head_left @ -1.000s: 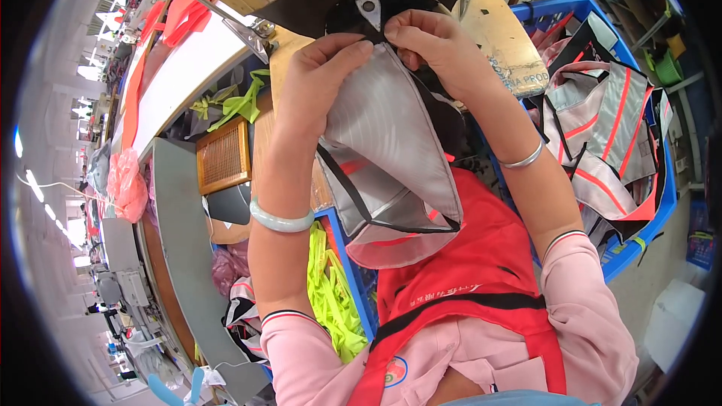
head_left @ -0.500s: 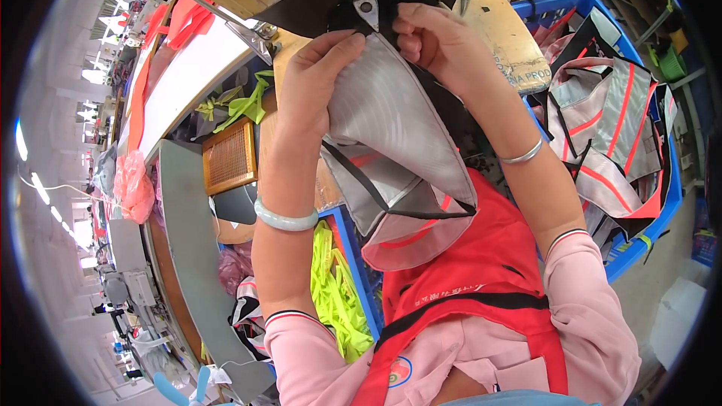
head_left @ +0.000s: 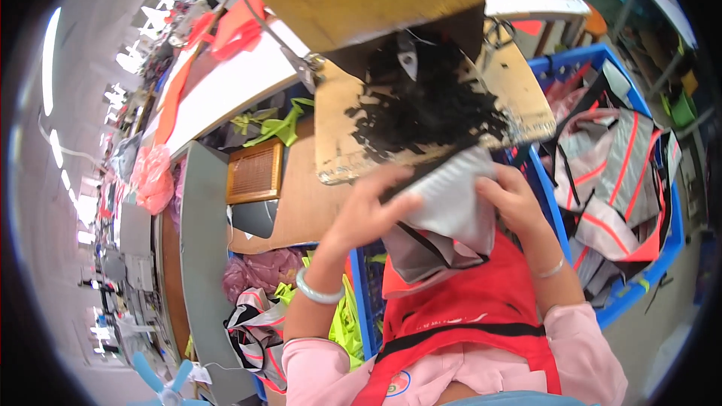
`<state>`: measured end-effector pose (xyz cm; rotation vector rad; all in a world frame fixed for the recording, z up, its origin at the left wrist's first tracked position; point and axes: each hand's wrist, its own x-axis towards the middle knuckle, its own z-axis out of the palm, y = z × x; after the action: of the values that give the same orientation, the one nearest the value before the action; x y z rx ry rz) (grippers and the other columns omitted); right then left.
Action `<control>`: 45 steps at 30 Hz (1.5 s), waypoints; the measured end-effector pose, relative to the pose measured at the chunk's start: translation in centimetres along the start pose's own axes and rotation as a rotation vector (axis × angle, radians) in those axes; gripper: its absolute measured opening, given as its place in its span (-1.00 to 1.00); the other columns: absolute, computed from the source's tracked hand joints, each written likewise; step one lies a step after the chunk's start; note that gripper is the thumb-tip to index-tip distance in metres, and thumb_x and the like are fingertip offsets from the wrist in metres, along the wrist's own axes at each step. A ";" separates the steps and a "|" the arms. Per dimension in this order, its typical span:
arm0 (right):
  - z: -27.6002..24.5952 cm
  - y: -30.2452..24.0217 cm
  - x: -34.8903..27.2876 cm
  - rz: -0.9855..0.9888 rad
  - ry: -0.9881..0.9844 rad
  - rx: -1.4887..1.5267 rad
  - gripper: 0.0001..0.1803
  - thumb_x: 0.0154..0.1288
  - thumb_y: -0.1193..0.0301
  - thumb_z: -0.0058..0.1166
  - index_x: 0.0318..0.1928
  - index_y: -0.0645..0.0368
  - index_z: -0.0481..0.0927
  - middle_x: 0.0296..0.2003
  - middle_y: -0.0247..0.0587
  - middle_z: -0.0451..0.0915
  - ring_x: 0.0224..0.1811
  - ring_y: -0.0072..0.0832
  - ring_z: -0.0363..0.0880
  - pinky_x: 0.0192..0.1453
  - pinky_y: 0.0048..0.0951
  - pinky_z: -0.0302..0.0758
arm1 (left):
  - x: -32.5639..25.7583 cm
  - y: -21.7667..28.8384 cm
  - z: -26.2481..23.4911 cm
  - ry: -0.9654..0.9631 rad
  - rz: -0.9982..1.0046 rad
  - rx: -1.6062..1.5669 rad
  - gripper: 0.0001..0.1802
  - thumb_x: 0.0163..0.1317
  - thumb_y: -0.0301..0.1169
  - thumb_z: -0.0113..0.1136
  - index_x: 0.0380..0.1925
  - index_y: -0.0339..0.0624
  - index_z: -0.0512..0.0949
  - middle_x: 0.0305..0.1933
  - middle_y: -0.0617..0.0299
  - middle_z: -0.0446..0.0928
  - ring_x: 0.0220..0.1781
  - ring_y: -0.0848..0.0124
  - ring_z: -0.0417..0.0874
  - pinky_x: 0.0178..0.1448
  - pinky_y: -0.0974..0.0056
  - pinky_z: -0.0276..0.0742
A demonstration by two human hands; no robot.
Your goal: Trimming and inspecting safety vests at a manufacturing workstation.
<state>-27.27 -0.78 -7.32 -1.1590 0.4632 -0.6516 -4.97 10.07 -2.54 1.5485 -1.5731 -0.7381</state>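
My left hand (head_left: 367, 212) and my right hand (head_left: 511, 201) both grip a grey fabric piece with black edging and an orange-red panel (head_left: 444, 222), held close to my chest. My left hand pinches its left edge; my right hand clasps its upper right corner. Just beyond the fabric lies a worn wooden work board (head_left: 353, 143) covered with a heap of black thread scraps (head_left: 429, 113). A small metal snipper (head_left: 408, 62) rests at the top of that heap. Each wrist carries a bangle.
A blue crate (head_left: 662, 256) on my right holds grey and red striped fabric pieces. Another blue bin (head_left: 365, 301) at lower left holds neon yellow fabric (head_left: 346, 323). A brown woven box (head_left: 256, 171) and a white table (head_left: 226, 90) with orange cloth lie to the left.
Both hands have brought the fabric down off the board toward my chest and bunched it. The heap of black scraps, earlier hidden behind the hands, is now uncovered.
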 end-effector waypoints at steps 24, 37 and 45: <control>3.5 -2.2 -4.3 -0.418 -0.045 -0.888 -0.87 0.11 0.50 0.12 -0.29 0.25 0.57 -0.44 -0.05 0.57 -0.45 -0.20 0.59 -0.40 -0.41 0.48 | -6.2 1.5 6.8 0.162 0.194 0.218 -0.66 0.03 -0.53 0.15 -0.13 -0.23 0.45 -0.12 0.06 0.50 -0.05 0.07 0.51 0.08 0.15 0.39; 2.1 -6.4 3.8 -0.191 -0.118 -0.576 -0.74 0.24 0.37 0.04 -0.25 0.39 0.56 -0.47 -0.28 0.59 -0.38 -0.67 0.46 -0.26 -0.55 0.42 | 2.1 2.7 -0.4 0.056 -0.115 -0.454 -0.80 0.30 -0.42 0.09 -0.34 -0.36 0.59 -0.42 0.26 0.58 -0.32 0.55 0.55 -0.14 0.44 0.45; 0.8 -4.8 8.4 -0.060 -0.087 -0.292 -0.73 0.28 0.33 0.05 -0.22 0.33 0.59 -0.40 -0.39 0.60 -0.35 -0.74 0.46 -0.23 -0.62 0.41 | 7.2 0.2 -1.7 0.057 -0.302 -0.646 -0.77 0.27 -0.33 0.09 -0.39 -0.30 0.58 -0.49 0.25 0.55 -0.41 0.53 0.54 -0.26 0.46 0.42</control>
<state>-21.77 -7.18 -2.56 -1.4765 0.4609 -0.5946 -3.20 3.15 -0.55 1.3006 -0.9226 -1.2141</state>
